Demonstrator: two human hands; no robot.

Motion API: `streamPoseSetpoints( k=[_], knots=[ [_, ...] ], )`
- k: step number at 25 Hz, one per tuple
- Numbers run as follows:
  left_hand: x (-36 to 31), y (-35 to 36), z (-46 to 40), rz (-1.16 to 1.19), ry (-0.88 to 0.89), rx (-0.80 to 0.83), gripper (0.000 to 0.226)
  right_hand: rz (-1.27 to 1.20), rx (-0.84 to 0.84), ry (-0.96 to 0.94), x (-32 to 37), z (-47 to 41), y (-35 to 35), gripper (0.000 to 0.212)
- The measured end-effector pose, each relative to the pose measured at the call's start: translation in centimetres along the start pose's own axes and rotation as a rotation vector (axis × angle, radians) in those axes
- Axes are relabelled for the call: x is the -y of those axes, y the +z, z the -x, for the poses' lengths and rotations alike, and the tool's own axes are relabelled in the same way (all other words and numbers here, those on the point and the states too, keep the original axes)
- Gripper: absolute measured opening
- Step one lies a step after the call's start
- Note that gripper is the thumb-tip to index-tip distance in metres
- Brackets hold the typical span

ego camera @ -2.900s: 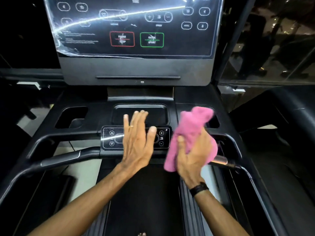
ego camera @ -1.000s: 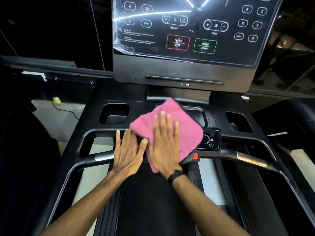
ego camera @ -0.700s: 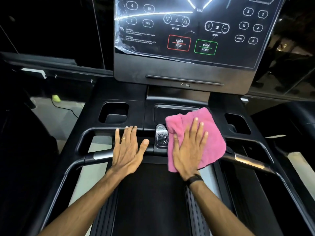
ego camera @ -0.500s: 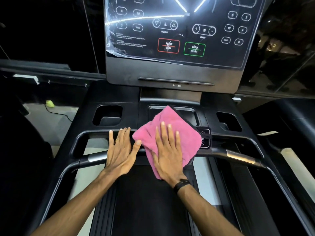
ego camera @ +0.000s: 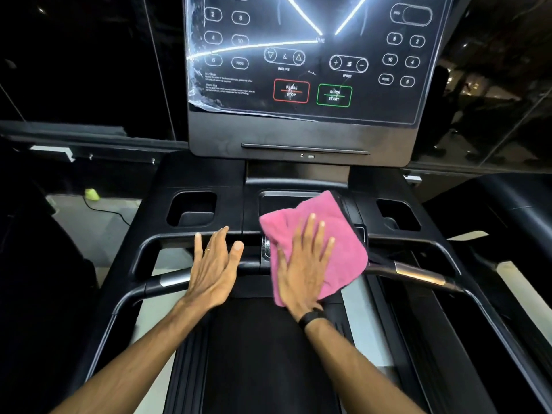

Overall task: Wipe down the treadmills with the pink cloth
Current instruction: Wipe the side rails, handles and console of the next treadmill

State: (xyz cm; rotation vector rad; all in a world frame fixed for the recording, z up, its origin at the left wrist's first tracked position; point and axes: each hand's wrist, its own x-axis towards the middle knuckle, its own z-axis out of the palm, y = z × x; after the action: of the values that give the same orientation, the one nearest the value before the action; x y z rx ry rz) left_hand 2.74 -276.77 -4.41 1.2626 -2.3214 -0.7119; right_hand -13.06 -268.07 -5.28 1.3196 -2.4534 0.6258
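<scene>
Head view: right hand (ego camera: pixel 301 273) flat on pink cloth (ego camera: pixel 343 249), left hand (ego camera: pixel 213 270) flat, fingers straight, on treadmill (ego camera: pixel 197 177).

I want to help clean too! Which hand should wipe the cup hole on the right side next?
Probably the right hand. It already presses flat on the pink cloth, and the right cup hole sits just past the cloth's edge. The left hand rests bare on the handlebar, farther away.
</scene>
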Motion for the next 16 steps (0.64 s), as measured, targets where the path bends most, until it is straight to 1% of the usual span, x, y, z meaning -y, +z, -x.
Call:
streamPoseSetpoints(
  k=[2, 5, 8, 9, 10, 12, 13, 14, 16],
  knots=[
    [-0.2, -0.2, -0.2, 0.045, -0.028, -0.002, 0.109, 0.003, 0.010, -0.065, 1.5, -0.8, 0.0, 0.067],
    [-1.3, -0.5, -0.1, 0.081, -0.028, -0.012, 0.111, 0.017, -0.009, -0.074, 2.1, -4.3, 0.0, 0.067],
    [-3.1, -0.6, 0.4, 0.121, -0.022, -0.036, 0.103, -0.039, -0.054, 0.073, 3.1, -6.6, 0.2, 0.066],
    [-3.5, -0.5, 0.4, 0.138, -0.026, -0.054, 0.103, -0.061, -0.068, 0.095, 3.7, -6.8, 0.3, 0.066],
    [-3.6, -0.3, 0.3, 0.153, -0.032, -0.086, 0.106, -0.065, -0.070, 0.071, 4.4, -6.6, 0.4, 0.065],
    [-3.5, 0.0, -0.5, 0.163, -0.052, -0.143, 0.115, -0.012, -0.072, -0.039, 4.9, -6.1, 0.5, 0.065],
    [-3.3, 0.3, -1.0, 0.149, -0.052, -0.150, 0.115, -0.003, -0.084, -0.055, 4.1, -6.3, 0.4, 0.065],
    [-3.1, 0.4, -1.4, 0.123, -0.044, -0.157, 0.113, -0.013, -0.098, -0.029, 2.7, -6.8, 0.2, 0.066],
    [-2.9, 0.7, -2.0, 0.062, -0.023, -0.169, 0.106, -0.040, -0.134, 0.080, -1.4, -7.5, -0.5, 0.066]
  ],
)
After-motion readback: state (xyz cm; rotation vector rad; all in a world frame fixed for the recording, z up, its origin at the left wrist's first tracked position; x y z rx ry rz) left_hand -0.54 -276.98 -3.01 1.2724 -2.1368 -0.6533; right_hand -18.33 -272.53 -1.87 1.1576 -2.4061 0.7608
